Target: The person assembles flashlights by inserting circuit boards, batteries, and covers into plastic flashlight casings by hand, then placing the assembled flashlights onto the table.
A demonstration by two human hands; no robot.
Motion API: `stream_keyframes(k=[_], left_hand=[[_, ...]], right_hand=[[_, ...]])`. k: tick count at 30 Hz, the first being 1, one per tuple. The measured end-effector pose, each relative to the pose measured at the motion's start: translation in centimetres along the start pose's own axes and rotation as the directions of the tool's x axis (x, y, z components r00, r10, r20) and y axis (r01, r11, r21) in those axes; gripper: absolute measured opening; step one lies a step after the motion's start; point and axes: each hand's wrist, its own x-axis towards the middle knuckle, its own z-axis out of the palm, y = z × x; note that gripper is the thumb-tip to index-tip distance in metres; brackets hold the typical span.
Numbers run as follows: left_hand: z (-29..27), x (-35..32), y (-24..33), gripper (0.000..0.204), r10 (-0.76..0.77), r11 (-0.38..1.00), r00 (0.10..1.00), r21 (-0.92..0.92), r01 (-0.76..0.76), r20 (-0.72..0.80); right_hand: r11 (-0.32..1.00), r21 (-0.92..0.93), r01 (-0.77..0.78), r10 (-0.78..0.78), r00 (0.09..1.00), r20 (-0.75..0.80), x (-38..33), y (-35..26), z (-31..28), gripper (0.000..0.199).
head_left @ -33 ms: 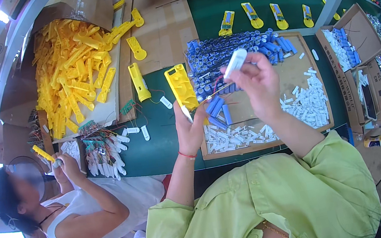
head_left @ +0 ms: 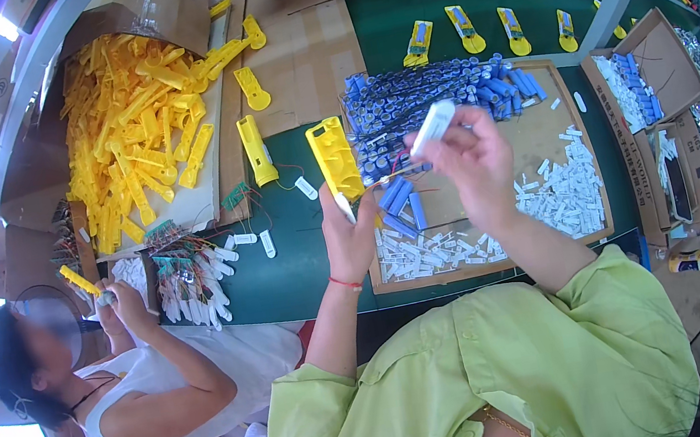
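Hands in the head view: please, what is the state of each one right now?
Left hand: closed on a flat yellow plastic casing.
Right hand: closed on a small white plastic cylinder.

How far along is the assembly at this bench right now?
Done: four yellow assembled pieces lie in a row on the green table. In hand: the left hand holds a yellow casing, the right hand a white part. Left: a big yellow casing pile and many blue cells.
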Motion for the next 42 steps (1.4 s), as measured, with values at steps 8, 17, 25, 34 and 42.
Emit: stream_keyframes(k=[8, 17, 25, 34, 42], left_hand=[[0.6, 0.2, -0.5, 0.045, 0.124, 0.822, 0.984, 0.569, -0.028, -0.131], [-0.1, -1.2, -1.9, 0.062, -0.092, 0.964, 0.968, 0.263, 0.028, 0.235], [0.9, -2.5, 0.1, 0.052, 0.015, 0.867, 0.954, 0.471, -0.160, 0.298], [0.7, -3.9, -0.4, 0.045, -0.168, 0.904, 0.942, 0.426, 0.031, 0.290], [0.3, -3.8, 0.9, 0.048, -0.195, 0.900, 0.905, 0.436, 0.012, 0.377]], right_hand=[[0.567, -0.152, 0.810, -0.371, 0.415, 0.831, -4.2, 1.4, 2.0, 0.009], [0.946, -0.043, -0.322, 0.324, 0.933, 0.158, 0.5, 0.0, -1.1, 0.025], [0.834, 0.077, -0.546, 0.542, 0.838, 0.063, 0.2, 0.6, -1.6, 0.014], [0.466, -0.717, 0.518, -0.348, 0.853, 0.390, -0.7, 3.6, -4.3, 0.024], [0.839, -0.539, 0.071, 0.037, 0.982, 0.188, 0.6, 4.2, -5.8, 0.024]])
